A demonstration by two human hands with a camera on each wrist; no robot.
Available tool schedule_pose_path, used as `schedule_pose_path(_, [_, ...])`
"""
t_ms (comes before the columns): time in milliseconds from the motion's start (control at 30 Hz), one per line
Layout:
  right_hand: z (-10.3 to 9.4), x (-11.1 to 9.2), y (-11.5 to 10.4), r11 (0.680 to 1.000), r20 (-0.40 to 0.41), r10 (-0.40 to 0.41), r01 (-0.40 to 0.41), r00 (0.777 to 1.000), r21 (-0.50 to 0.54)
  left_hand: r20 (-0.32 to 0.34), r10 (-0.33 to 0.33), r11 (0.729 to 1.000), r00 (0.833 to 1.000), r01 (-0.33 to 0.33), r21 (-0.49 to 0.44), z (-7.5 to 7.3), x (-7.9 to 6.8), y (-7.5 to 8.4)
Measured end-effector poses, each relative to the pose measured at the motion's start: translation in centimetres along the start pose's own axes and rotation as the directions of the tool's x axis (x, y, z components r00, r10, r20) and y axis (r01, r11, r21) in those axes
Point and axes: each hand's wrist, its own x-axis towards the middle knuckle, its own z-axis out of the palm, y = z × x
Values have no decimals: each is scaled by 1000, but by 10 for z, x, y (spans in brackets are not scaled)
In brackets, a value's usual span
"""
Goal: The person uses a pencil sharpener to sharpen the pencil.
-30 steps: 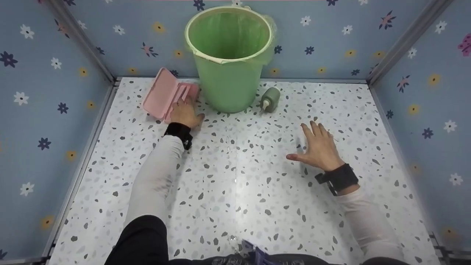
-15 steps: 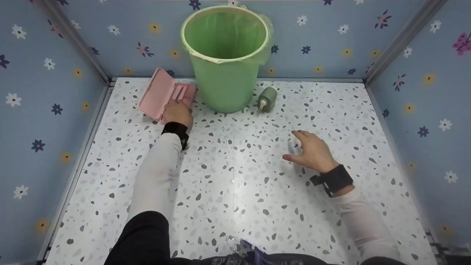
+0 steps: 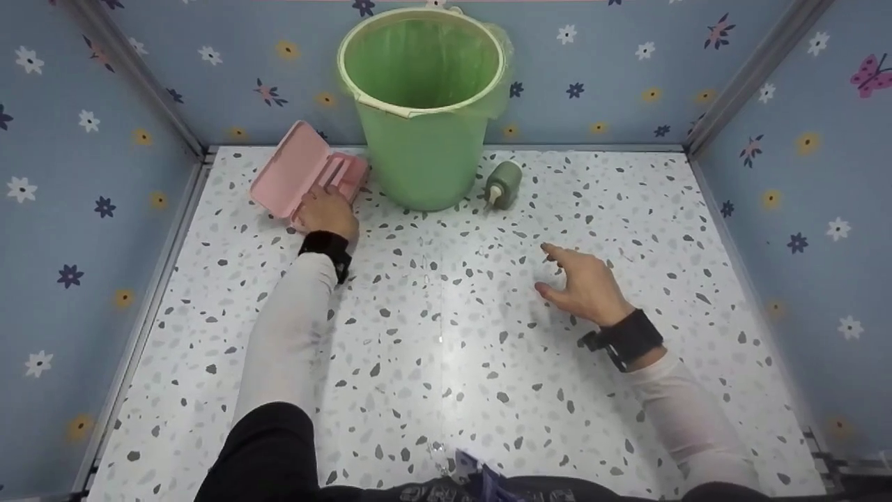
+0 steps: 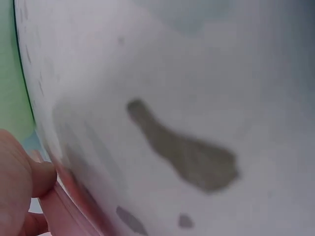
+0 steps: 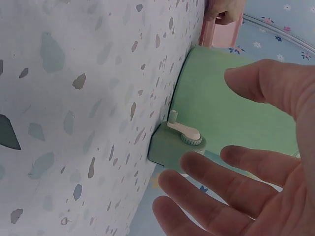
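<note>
A pink hinged case lies with its lid open at the back left, beside the bin. My left hand grips its near end; in the left wrist view the thumb and a fingertip close on the pink edge. A slot and a divider show inside the case, while the hand covers its near part. My right hand holds nothing over the right side of the table, thumb and fingers apart. A small green pump bottle lies on its side farther back, its white pump facing me.
A tall green bin with a thin liner over its rim stands against the back wall, between case and bottle. Flower-patterned panels enclose the speckled white table at the back and both sides.
My left hand has drawn back from over the case's inside to its near end and now grips it. The right hand's spread fingers have drawn together and bent a little. The view has shifted slightly.
</note>
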Motion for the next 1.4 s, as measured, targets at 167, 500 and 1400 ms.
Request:
schedule_pose_path(167, [2,2,-3,999,-24,-23,24,999,31,-51,18,999,999,-19,-28,-10,-6,-5])
schedule_pose_path(500, [3,7,-11,986,-105,-139,148,985,80,-194,103,992,976,-114,-48,-14,-48,-35])
schedule_pose_path(1400, [-2,45,-52,933,-175,-307,332,935,139,-81,191,973,978,-199,-116,-26,-126,-26])
